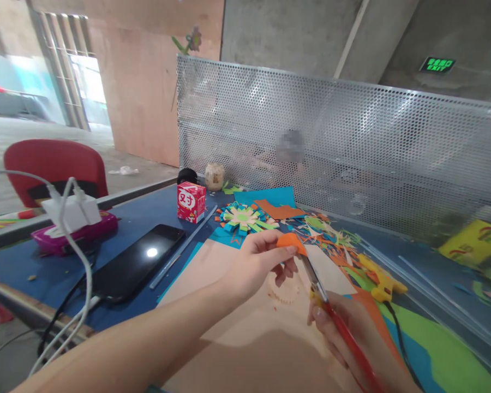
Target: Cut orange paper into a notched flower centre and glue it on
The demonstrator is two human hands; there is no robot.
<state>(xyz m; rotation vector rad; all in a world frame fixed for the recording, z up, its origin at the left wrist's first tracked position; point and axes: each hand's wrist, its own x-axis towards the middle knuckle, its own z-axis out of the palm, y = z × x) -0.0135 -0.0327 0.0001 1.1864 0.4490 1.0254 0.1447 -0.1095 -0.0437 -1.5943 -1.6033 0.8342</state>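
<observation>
My left hand [258, 258] is closed in a pinch on a small orange paper piece [290, 240], held above a peach sheet [245, 322] on the table. My right hand [343, 333] grips red-handled scissors [331, 305] whose blades point up at the orange piece and meet its lower edge. A paper flower of orange, blue and green strips [245, 217] lies just beyond my left hand.
A yellow glue gun [382, 279] lies to the right among paper scraps. A black phone [137, 261], a red carton [191, 201], a charger on a purple box [73, 225] and cables are on the left. A perforated metal screen [352, 153] closes the back; someone sits behind it.
</observation>
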